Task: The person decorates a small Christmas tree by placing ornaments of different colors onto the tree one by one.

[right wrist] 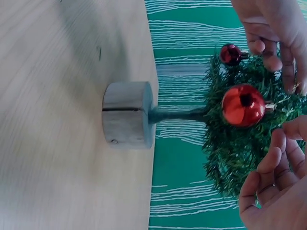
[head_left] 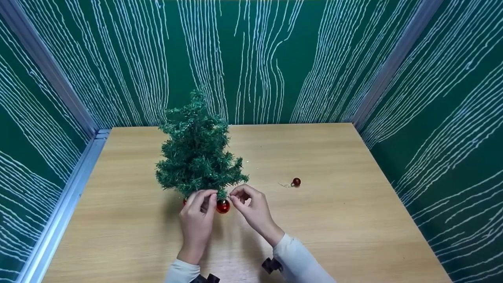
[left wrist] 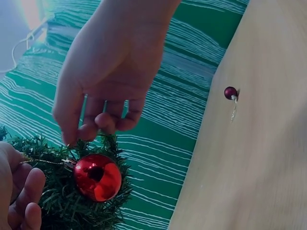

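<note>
A small artificial Christmas tree [head_left: 196,153] stands on the table, both hands at its lower front branches. A shiny red bauble [head_left: 223,206] hangs there between them, its gold string [left wrist: 43,161] running to the left fingers in the left wrist view. My left hand [head_left: 197,222] pinches that string between thumb and fingertips. On the bauble's other side, my right hand [head_left: 256,212] has thumb and index finger together at a branch tip [left wrist: 106,143], pinching the greenery. A smaller dark red bauble [right wrist: 230,54] hangs nearby, mostly behind the left hand in the head view.
Right of the tree, a small dark red bauble [head_left: 296,182] lies on the wooden table [head_left: 334,228] with its string trailing left. The tree's round grey base [right wrist: 127,115] shows in the right wrist view. Green, white-streaked walls [head_left: 251,59] enclose the back and sides.
</note>
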A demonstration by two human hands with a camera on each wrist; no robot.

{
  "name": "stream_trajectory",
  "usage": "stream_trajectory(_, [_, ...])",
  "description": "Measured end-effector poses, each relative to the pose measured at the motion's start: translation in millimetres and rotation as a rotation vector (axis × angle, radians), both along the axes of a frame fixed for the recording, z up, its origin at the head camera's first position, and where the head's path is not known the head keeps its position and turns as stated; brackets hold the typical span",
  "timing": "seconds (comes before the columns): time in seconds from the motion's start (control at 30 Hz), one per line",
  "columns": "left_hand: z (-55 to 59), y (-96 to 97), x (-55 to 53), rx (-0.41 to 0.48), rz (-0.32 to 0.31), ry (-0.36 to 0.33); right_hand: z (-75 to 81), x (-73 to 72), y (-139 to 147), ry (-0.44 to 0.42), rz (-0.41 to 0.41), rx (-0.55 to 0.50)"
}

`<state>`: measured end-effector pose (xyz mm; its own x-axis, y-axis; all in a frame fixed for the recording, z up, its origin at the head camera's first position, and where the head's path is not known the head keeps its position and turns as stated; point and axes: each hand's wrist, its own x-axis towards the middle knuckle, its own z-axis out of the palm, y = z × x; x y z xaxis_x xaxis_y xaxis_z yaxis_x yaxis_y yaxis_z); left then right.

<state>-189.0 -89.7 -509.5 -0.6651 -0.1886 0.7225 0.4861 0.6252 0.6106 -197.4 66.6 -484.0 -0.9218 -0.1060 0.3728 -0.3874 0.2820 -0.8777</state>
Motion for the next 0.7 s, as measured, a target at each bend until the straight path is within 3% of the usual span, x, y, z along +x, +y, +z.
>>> stream_trajectory(0.4, [5.9,-9.6,-0.7,0.058,0.007,0.030,-6.7,-1.3,19,-0.019,-0.043,0.069])
stream_trajectory(0.63, [8.3,-13.6,-0.9,0.128,0.028,0.025,-42.9,-25.3,37,-0.003,-0.067,0.092])
stream_trajectory(0.7, [9.8,-14.1,-1.8,0.146,0.028,0.020,-42.5,-27.3,43,0.005,-0.074,0.101])
